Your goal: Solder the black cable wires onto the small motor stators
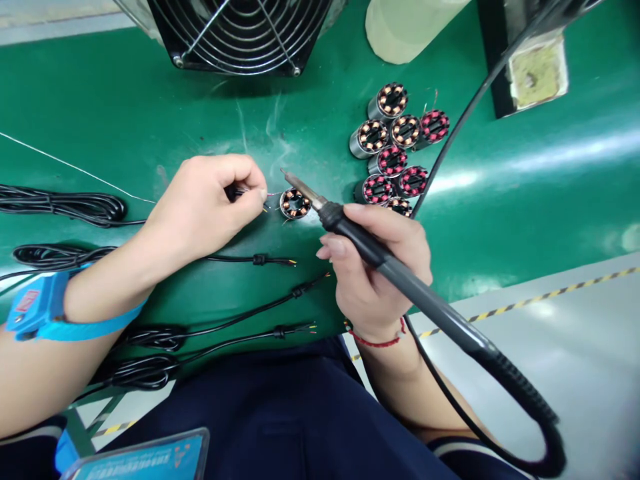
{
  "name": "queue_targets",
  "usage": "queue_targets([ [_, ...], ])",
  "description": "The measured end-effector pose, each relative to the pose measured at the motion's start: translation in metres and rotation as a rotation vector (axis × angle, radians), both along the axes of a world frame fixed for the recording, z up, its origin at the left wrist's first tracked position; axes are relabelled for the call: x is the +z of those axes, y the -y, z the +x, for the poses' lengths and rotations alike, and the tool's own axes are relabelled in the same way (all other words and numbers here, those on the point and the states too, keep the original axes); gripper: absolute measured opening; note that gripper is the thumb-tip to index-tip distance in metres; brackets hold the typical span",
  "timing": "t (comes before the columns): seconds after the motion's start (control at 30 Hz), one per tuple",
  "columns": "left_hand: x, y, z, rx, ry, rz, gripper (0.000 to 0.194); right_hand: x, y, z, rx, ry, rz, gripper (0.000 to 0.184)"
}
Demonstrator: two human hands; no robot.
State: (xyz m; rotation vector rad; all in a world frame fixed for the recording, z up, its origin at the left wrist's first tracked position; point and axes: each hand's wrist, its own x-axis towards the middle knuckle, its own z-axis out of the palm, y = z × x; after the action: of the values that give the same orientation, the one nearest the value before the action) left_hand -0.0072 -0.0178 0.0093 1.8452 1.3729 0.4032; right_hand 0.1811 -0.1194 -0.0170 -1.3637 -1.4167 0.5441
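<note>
A small copper-wound stator (289,208) is sitting on the green bench (310,287), between the two hands. Just to its left, the left hand (210,200) is pinching thin coloured wires (266,209) between thumb and forefinger; whether they are touching the stator is hard to tell. The right hand (380,260) is gripping a soldering iron (420,287) like a pen, its tip pointing past the stator's far side. Faint smoke (273,120) is drifting beyond.

To the far right, a cluster of wound stators (392,162) is standing, some coppery, some red. Coiled black cables (65,207) are lying on the left, several bared ends pointing right. At the far edge, a black fan (240,40), a pale cylinder (407,30) and a yellowish sponge (537,73) are resting on the glossy, light-streaked surface. On the right, yellow-and-black tape (530,300) is crossing the grey floor (575,360).

A blue badge (145,460) and a blue wrist strap (93,327) are showing print too blurred to read.
</note>
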Motion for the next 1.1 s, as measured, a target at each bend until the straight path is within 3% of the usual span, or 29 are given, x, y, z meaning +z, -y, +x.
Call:
queue_targets([
  [0.27,0.0,0.0,-0.001,-0.021,0.011,0.021,0.012,0.025,-0.029,-0.002,0.226,0.074,-0.125,0.027],
  [0.47,-0.007,-0.001,-0.003,-0.03,0.068,0.101,0.012,0.011,-0.049,-0.008,0.32,0.255,-0.176,0.04],
  [0.77,-0.006,0.0,-0.007,-0.021,0.174,0.111,0.004,0.002,-0.045,-0.018,0.236,0.308,0.031,0.038],
  [1.1,-0.006,0.0,-0.01,-0.003,0.211,0.055,0.005,-0.009,-0.044,-0.021,0.194,0.337,0.098,0.039],
])
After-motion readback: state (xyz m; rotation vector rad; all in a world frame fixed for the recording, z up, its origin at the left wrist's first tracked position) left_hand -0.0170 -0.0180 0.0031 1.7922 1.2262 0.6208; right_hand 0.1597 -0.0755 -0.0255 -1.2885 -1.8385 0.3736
